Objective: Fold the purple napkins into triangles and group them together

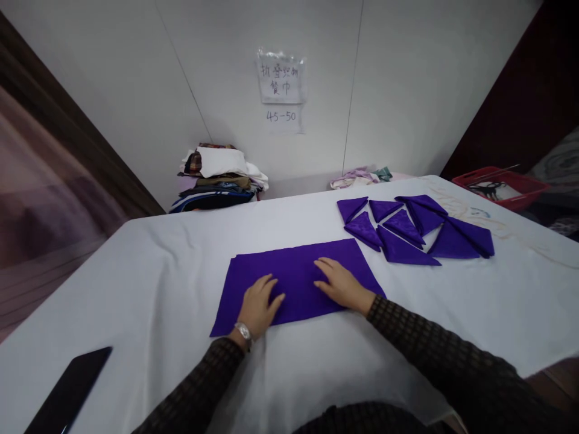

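Flat it lies, the purple cloth (295,283), a wide rectangle spread on the white-covered surface (181,301), long edges running left to right! It's slightly skewed, the left end sitting nearer than the right. Deep, even colour, smooth across the middle, and there's a little step at the far left corner!

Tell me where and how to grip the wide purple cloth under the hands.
Probably pinch the purple cloth by its left edge, coming from the left. It lies flat, that edge is uncovered, the right hand lies over the right half, and folded purple pieces sit beyond the right edge.
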A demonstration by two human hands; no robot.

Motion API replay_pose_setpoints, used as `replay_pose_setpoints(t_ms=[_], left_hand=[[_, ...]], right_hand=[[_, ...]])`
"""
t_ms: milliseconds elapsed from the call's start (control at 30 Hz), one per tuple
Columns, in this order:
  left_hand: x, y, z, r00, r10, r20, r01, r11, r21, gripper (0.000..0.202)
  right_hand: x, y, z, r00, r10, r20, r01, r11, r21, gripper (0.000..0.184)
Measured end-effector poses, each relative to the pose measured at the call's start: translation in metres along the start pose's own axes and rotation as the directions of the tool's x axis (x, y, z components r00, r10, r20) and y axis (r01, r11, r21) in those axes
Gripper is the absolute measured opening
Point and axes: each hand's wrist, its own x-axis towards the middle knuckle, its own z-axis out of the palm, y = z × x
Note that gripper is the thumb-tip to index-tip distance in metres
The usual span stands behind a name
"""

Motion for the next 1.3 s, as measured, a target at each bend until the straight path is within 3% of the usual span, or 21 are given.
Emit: replay_pose_setpoints(t_ms=[133,267,367,467,633,733,833,933,1033,1300], left_hand=[[-0.021,0.024,0.023,0.991,0.086,0.102,-0.095,0.992,0.083,0.053],[-0.021,0.022,0.031,0.993,0.061,0.100,-0.074,0.989,0.132,0.054],[-0.020,0.020,0.031,0.994,0.063,0.088,-0.075,0.988,0.136,0.055],[-0.020,0.022,0.030,0.994,0.041,0.097,-0.054,0.990,0.130,0.056],[-0.023,0.025,0.028,0.993,0.031,0.115,-0.044,0.992,0.114,0.057],[-0.024,0.026,0.028,0.992,0.031,0.124,-0.044,0.993,0.105,0.058],[-0.024,0.027,0.028,0.991,0.019,0.132,-0.033,0.994,0.104,0.059],[-0.026,0.027,0.028,0.991,0.001,0.136,-0.015,0.995,0.103,0.061],[-0.030,0.027,0.026,0.991,-0.041,0.130,0.027,0.994,0.109,0.066],[-0.045,0.029,0.028,0.983,-0.164,0.084,0.154,0.982,0.111,0.075]], right_hand=[[-0.010,-0.048,0.025,0.989,-0.124,0.075,0.120,0.991,0.054,0.057],[-0.019,-0.053,0.040,0.960,-0.149,0.236,0.140,0.989,0.057,0.064],[-0.031,-0.035,0.040,0.962,-0.082,0.260,0.095,0.995,-0.039,0.065],[-0.054,-0.003,0.026,0.972,-0.020,0.235,0.058,0.986,-0.155,0.065],[-0.105,0.064,-0.006,0.977,0.181,0.108,-0.132,0.923,-0.362,0.062],[-0.120,0.084,-0.012,0.967,0.255,-0.001,-0.229,0.867,-0.442,0.063],[-0.115,0.067,-0.007,0.985,0.168,-0.035,-0.166,0.884,-0.436,0.065],[-0.099,0.030,0.006,0.999,-0.008,0.052,0.027,0.934,-0.355,0.063],[-0.087,0.007,0.018,0.988,-0.100,0.115,0.130,0.948,-0.292,0.062],[-0.097,0.031,0.030,0.989,0.025,0.144,0.028,0.934,-0.356,0.063]])
